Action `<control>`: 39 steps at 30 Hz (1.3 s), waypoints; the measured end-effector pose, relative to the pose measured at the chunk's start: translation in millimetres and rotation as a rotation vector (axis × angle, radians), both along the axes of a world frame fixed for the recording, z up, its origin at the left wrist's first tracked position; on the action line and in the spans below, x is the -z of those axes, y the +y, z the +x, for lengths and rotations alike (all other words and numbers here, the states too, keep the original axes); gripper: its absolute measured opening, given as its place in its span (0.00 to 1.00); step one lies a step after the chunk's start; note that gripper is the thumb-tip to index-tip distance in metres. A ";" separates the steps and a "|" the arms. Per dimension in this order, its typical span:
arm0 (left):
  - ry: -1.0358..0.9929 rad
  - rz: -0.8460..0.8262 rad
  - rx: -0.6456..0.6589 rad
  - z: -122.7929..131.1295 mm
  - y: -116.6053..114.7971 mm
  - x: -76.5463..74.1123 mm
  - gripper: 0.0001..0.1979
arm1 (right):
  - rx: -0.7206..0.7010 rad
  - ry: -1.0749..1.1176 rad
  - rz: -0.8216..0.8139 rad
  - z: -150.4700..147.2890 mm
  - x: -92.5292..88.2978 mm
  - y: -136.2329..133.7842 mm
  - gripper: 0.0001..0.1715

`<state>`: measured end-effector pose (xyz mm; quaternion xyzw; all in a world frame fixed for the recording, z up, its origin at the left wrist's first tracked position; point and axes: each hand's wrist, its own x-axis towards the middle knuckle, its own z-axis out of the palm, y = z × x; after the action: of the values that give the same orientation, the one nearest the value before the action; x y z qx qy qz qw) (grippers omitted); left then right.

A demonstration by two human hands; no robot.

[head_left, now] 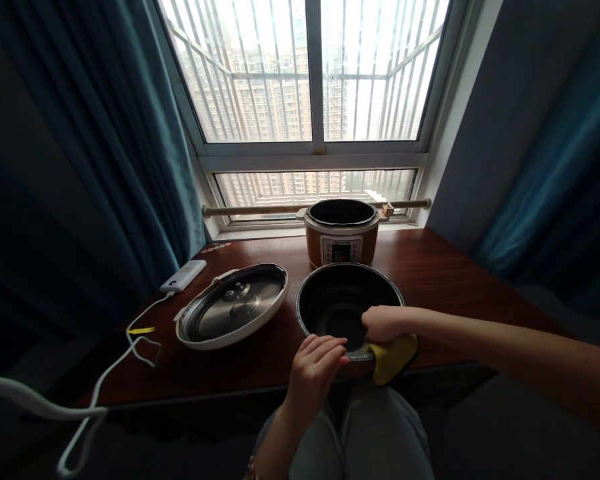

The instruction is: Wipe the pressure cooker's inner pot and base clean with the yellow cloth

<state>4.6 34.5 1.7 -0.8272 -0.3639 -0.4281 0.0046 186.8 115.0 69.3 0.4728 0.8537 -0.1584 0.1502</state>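
Note:
A dark inner pot (330,287) stands at the front edge of the wooden table, its opening facing up. My left hand (317,363) grips the near left part of its rim, fingers over the edge. Over the near right rim, my right hand (386,325) is closed on a yellow cloth (394,357). Part of that cloth hangs outside the rim; the rest is hidden by the hand. Behind the pot is the brown and white pressure cooker body (341,243), without its lid. Its lid (235,307) lies to the left, metal underside up.
On the table's (275,253) left side lies a white power strip (184,275) with a white cord (100,387) running off the front edge. A yellow tag (141,331) is on the cord. Blue curtains (125,133) flank the barred window (260,80) behind the table.

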 end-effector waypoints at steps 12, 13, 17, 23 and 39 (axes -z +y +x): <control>-0.271 -0.197 0.083 -4.7 -8.3 -1.9 0.11 | 0.422 0.443 -0.287 -22.1 2.2 -18.2 0.13; -0.320 -0.219 0.068 -5.8 -10.1 -4.8 0.12 | 0.444 0.514 -0.302 -20.8 1.9 -19.4 0.12; -0.227 -0.177 0.007 3.4 -20.0 -23.8 0.16 | 0.527 0.839 -0.452 -16.5 -2.7 -27.6 0.13; 0.058 -0.088 -0.136 57.3 -28.6 -33.2 0.22 | 0.360 1.084 -0.466 3.5 -0.6 -30.8 0.14; 0.305 -0.168 -0.236 63.5 -21.8 -16.4 0.09 | 0.703 0.838 0.241 73.3 63.5 -9.5 0.22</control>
<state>68.1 12.7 18.1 -0.8315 -0.4880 -0.2624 0.0407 260.1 105.5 5.8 0.6394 0.6437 -0.2744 -0.3188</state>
